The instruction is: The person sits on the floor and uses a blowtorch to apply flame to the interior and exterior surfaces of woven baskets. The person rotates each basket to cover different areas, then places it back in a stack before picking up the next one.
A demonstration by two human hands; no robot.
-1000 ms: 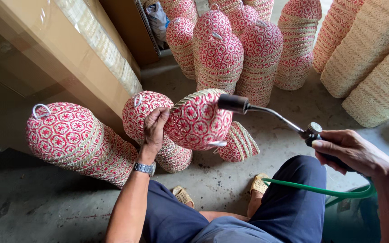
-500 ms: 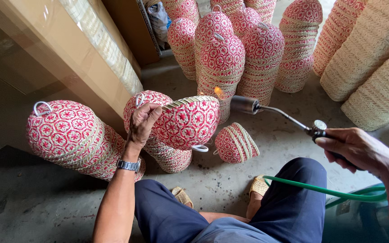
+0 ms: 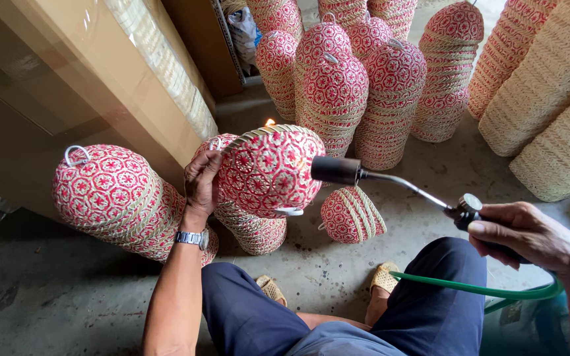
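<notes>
Two hands are busy, and both could slip. My left hand [image 3: 200,183] is clamped on the rim of a red-and-cream woven basket [image 3: 268,170], holding it tilted in the air above my knees, its open mouth turned toward that hand. My right hand [image 3: 521,234] is wrapped tight around the grip of a gas torch [image 3: 390,181], whose dark nozzle sits right against the basket's side. A small flame [image 3: 270,122] shows at the top rim, close to my fingers.

My worry is heat. If I let the nozzle rest on one spot, I judge the dry weave could scorch or catch, and the painted pattern could brown. The flame licking over the rim could also reach my left fingertips, since they curl just beside it.

More baskets lie near: a stack on its side [image 3: 110,198] to my left, a small one [image 3: 351,214] on the concrete floor [image 3: 61,310] just below the torch, and tall stacks [image 3: 364,79] behind. A stray sweep of the nozzle could singe any of them. The green hose [image 3: 476,289] loops across my lap; a snag on my knee could jerk the torch off line.
</notes>
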